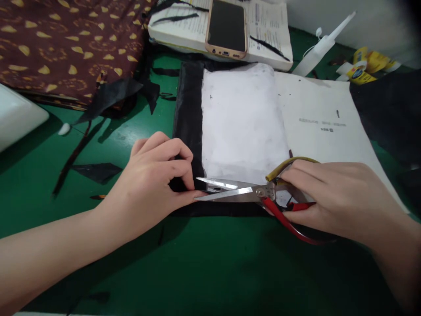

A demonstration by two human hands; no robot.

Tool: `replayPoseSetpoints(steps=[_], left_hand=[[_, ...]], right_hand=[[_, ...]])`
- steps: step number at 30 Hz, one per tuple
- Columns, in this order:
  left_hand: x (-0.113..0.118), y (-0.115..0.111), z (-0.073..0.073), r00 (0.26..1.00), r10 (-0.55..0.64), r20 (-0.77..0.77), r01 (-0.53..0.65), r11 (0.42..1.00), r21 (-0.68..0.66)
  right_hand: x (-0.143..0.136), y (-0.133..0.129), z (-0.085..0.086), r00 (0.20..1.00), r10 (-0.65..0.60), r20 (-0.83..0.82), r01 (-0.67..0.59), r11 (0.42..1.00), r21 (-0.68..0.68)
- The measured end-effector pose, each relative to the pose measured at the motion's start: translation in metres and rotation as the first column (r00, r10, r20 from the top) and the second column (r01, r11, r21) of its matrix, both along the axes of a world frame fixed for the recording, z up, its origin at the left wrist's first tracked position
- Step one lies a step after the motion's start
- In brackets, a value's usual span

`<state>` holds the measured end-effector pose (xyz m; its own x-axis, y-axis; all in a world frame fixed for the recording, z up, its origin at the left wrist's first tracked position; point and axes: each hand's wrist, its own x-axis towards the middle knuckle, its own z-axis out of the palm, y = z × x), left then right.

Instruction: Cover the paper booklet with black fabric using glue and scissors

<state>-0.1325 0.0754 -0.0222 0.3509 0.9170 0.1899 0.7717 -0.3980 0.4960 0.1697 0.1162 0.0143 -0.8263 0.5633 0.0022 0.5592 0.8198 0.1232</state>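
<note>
My right hand (338, 202) grips a pair of scissors (243, 193) with red and yellowish handles. Their blades are slightly apart and point left along the near edge of a black sheet (190, 109). On that sheet lies a white padded rectangle (243, 118), with black showing along its left and near sides. My left hand (158, 175) pinches the black sheet at its near left corner, thumb and index finger together by the blade tips. Under the right part of the white piece is a pale printed sheet (319, 109).
A phone (226, 28) lies on an open book (177, 33) at the back. Beside it stand a white nozzle bottle (315, 52) and yellow tubes (365, 70). Black scraps (97, 171) are scattered over the green table (204, 263). Patterned maroon cloth (66, 44) covers the far left.
</note>
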Motion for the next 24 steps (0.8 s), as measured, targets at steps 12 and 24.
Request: replayPoseSetpoints(steps=[12, 24], left_hand=[[-0.002, 0.0024, -0.0024, 0.996, 0.0, -0.086, 0.004, 0.999, 0.043], [-0.0042, 0.0014, 0.0018, 0.995, -0.049, -0.087, 0.051, 0.999, 0.02]], right_hand=[[0.0013, -0.005, 0.0069, 0.999, -0.019, 0.031, 0.02, 1.0, -0.014], [-0.0005, -0.0015, 0.0045, 0.994, -0.111, 0.009, 0.112, 0.988, -0.107]])
